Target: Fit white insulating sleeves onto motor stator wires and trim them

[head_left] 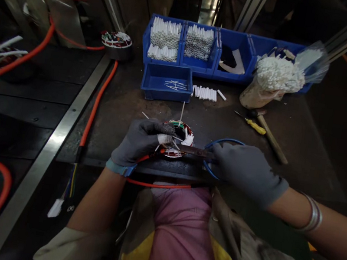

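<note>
A round wound stator (177,137), its coils banded in red and green with white sleeving sticking out, lay near the front edge of the dark bench (119,117), held down by the gray-gloved left hand (140,142). An orange lead (158,184) curved out from under it. The gray-gloved right hand (245,174) gripped dark-bladed scissors (191,150) with looped blue handles, their blades reaching across to the stator's white sleeving.
</note>
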Demonstrator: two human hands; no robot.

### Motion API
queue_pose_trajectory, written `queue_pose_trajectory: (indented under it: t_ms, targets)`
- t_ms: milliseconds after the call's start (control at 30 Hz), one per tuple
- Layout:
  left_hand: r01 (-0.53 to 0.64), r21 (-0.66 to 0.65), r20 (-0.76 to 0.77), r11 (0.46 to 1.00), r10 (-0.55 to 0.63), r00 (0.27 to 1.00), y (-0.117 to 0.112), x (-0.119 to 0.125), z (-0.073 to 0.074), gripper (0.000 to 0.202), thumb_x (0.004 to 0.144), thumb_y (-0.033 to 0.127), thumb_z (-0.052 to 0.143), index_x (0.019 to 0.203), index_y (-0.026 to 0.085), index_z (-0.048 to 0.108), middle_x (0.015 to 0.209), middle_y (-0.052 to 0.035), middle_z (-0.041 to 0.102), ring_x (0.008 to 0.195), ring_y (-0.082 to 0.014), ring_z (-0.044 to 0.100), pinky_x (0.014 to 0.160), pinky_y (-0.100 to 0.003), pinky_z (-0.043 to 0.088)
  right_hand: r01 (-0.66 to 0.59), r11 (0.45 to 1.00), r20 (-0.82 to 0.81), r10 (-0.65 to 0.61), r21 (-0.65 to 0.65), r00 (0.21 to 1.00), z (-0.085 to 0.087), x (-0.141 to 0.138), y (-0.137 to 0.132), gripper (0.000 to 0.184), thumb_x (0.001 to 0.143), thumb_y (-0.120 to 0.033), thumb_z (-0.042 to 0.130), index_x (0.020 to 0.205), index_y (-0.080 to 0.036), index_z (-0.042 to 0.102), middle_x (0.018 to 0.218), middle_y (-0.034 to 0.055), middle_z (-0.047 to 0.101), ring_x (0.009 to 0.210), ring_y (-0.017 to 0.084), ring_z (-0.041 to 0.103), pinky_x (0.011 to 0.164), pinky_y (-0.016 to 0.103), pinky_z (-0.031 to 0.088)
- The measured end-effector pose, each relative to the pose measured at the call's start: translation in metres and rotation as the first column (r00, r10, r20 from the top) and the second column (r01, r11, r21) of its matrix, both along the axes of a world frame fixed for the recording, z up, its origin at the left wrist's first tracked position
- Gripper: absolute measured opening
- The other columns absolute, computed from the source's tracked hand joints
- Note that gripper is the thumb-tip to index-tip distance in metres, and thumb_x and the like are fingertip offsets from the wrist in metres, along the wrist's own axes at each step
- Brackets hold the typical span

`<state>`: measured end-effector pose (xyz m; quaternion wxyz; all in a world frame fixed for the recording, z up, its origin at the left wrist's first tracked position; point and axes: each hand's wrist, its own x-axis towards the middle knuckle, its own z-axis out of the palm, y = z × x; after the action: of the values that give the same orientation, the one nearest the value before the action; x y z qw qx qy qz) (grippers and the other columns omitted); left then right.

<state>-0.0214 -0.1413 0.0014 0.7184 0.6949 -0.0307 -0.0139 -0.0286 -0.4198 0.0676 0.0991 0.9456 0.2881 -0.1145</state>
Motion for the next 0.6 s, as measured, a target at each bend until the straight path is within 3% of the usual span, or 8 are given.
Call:
queue_pose_trajectory:
  t_ms: [167,267,467,600]
  targets:
    - [-0.176,-0.104,-0.061,0.979,0.170,0.984,-0.009,-0.007,-0.019,0.030,0.064,0.038,0.091,0.084,0.019,0.077,0.089,-0.0060,0.079,0.082,-0.0231,0.075,0.074,-0.034,0.064,-0.024,0.998,-0.244,0.035,0.050,0.969,-0.021,0.008,-0.023,0.037,0.101,-0.054,0.053,0.106,-0.021,0.069,0.087,0.0087,0.075,0.071,0.024,0.068,0.060,0.032,0.026]
    - [-0.218,-0.138,-0.069,0.966,0.210,0.975,-0.013,-0.010,-0.024,0.031,0.065,0.039,0.091,0.084,0.019,0.077,0.093,-0.0060,0.080,0.084,-0.0224,0.075,0.078,-0.035,0.064,0.013,1.000,-0.220,-0.010,0.014,0.976,-0.028,0.004,-0.033,0.041,0.101,-0.057,0.050,0.108,-0.021,0.068,0.088,0.0095,0.074,0.073,0.026,0.067,0.060,0.032,0.025]
    - [-0.157,-0.109,-0.084,0.982,0.148,0.985,-0.009,-0.005,-0.017,0.032,0.063,0.038,0.094,0.083,0.020,0.078,0.091,-0.0058,0.079,0.084,-0.0226,0.075,0.078,-0.035,0.064,0.052,0.998,-0.102,-0.049,0.031,0.994,-0.010,-0.010,0.001,0.039,0.097,-0.058,0.057,0.101,-0.020,0.065,0.091,0.0103,0.072,0.075,0.025,0.067,0.058,0.033,0.022]
    - [-0.033,-0.049,-0.108,0.998,0.028,0.994,-0.005,-0.006,-0.003,0.028,0.063,0.035,0.093,0.082,0.019,0.080,0.087,-0.0067,0.079,0.082,-0.0249,0.075,0.076,-0.037,0.064,0.009,0.999,-0.088,-0.006,0.034,0.996,-0.002,-0.006,0.017,0.023,0.098,-0.039,0.061,0.101,-0.017,0.065,0.093,0.0125,0.072,0.077,0.023,0.067,0.058,0.032,0.024]
